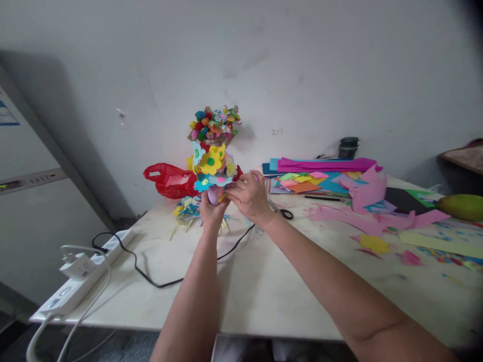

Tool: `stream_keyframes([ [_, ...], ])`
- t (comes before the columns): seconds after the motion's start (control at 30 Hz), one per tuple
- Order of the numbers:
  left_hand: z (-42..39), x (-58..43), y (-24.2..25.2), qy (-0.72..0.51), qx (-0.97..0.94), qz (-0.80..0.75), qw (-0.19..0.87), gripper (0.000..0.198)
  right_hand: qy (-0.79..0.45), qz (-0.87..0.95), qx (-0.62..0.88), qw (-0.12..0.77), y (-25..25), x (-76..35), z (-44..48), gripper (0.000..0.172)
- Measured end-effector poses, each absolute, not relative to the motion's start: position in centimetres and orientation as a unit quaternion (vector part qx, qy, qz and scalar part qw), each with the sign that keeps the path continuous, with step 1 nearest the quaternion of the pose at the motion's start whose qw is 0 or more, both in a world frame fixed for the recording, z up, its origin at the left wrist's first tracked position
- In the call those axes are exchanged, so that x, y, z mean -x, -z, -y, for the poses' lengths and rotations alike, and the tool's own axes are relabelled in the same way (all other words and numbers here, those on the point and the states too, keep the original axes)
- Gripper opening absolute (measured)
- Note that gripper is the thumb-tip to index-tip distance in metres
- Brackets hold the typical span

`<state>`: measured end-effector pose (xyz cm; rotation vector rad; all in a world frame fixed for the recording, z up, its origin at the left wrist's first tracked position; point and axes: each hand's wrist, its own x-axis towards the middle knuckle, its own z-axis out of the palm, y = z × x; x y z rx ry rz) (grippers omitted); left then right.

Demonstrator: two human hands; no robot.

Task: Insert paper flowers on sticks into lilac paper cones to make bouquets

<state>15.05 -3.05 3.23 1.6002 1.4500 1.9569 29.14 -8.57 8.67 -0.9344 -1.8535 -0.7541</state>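
Observation:
A bouquet of paper flowers (210, 162) in yellow, light blue, white and dark red stands upright above the table in front of me. My left hand (213, 213) is closed around its lilac paper base (213, 195) from below. From the right, my right hand (249, 195) reaches to the same base, fingertips pinched together at its side. A small yellow-orange bit (222, 198) shows by those fingertips; whether they grip it is unclear. Behind the hands lie cut paper strips (184, 208) in blue and yellow.
Another colourful bouquet (215, 123) is by the wall. A red plastic bag (169, 181) lies left. Scissors (286, 214), pink paper scraps (366, 191) and stacked coloured sheets (328, 165) spread rightward. A black cable (162, 285) runs from the power strip (86, 274) across the table.

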Motion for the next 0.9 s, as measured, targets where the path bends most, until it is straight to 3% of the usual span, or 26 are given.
stream_keyframes([
  [0.27, 4.3, -15.1, -3.9, -0.664, -0.579, -0.453, 0.137, 0.065, 0.3, 0.751, 0.374, 0.454, -8.5, -29.5, 8.3, 0.017],
  [0.67, 3.7, -15.2, -3.7, -0.673, -0.534, -0.496, 0.124, 0.058, 0.29, 0.762, 0.367, 0.448, -8.6, -29.3, 8.7, 0.024],
  [0.9, 3.2, -15.2, -3.4, -0.683, -0.533, -0.49, 0.098, 0.055, 0.281, 0.708, 0.371, 0.532, -8.4, -29.3, 9.1, 0.019],
])
